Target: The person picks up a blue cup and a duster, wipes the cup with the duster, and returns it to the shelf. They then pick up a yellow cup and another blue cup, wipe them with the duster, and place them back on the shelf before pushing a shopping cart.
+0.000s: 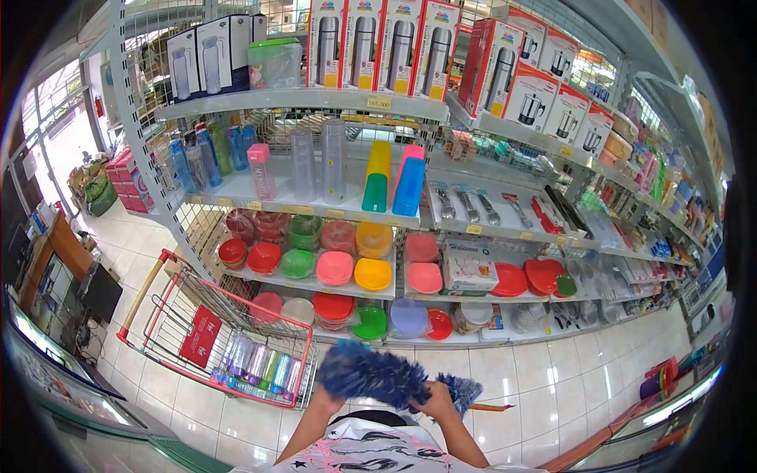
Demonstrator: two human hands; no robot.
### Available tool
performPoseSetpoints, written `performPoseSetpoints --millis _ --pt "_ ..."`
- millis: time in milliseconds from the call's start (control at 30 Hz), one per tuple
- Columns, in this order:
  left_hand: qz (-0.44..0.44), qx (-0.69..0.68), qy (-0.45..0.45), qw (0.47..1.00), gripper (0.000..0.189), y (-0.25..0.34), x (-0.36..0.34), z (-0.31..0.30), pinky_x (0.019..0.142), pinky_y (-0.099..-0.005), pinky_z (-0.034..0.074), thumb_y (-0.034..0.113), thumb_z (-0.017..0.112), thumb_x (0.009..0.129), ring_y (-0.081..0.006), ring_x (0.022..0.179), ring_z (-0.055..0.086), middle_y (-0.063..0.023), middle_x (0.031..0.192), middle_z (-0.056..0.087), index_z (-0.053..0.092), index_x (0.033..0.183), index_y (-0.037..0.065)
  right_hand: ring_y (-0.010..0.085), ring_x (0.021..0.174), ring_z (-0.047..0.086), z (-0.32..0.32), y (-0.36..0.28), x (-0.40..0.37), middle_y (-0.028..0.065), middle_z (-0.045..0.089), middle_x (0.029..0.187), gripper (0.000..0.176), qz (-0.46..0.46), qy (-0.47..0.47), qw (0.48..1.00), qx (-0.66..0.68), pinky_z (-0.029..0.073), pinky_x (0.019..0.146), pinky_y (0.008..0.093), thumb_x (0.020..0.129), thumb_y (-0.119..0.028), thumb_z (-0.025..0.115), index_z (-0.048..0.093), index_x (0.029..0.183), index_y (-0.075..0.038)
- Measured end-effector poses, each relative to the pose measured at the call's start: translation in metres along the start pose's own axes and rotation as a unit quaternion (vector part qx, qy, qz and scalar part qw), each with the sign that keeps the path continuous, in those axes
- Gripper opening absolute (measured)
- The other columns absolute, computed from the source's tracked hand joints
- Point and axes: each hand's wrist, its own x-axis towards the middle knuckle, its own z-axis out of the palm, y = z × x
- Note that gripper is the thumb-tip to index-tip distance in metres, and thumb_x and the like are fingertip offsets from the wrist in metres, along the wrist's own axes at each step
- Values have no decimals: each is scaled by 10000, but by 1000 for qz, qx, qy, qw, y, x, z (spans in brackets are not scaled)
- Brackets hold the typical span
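Observation:
Low in the head view, both my hands hold a fluffy blue duster [371, 374]. My left hand [327, 400] grips its underside at the left end. At the right end, my right hand [436, 400] closes on the duster where the blue fibres [465, 390] bunch, and an orange handle [493, 407] sticks out to the right. Part of each hand is hidden by the fibres. The duster hangs over the white tiled floor, in front of the bottom shelf.
A red shopping cart [201, 315] with several coloured cups [260, 366] stands to my left. Shelves [315, 209] ahead carry plastic bowls, tumblers, boxed flasks [371, 47] and kettles. A counter [47, 370] lies at the far left.

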Motion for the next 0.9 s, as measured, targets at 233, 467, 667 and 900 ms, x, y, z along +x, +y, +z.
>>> performPoseSetpoints --millis 233,467,667,900 --pt "-276 -298 131 905 507 28 8 -30 898 -328 479 388 552 947 -149 1057 581 -76 1186 594 474 1311 43 270 1086 583 -31 9 18 177 636 1135 387 142 264 903 307 413 965 348 886 -198 594 568 1180 53" --pt "-120 -177 120 970 376 63 24 -54 875 -277 461 299 687 864 -133 965 574 -59 1087 611 618 1153 68 360 872 636 -100 1 -18 183 667 926 353 102 134 985 29 483 799 403 751 -210 728 636 1011 10" --pt "-93 -128 146 976 253 77 36 -52 816 -262 463 258 721 841 -122 872 592 -28 935 648 677 973 47 422 741 598 -129 -35 -11 209 613 769 328 -69 -3 995 -67 491 681 456 654 -250 747 634 804 19" --pt "24 105 40 993 156 124 59 -33 816 -279 447 138 730 800 -125 868 597 -53 882 659 680 867 7 404 757 616 -99 -49 -10 201 625 790 283 -64 -32 991 -112 487 699 480 608 -189 681 611 789 16"
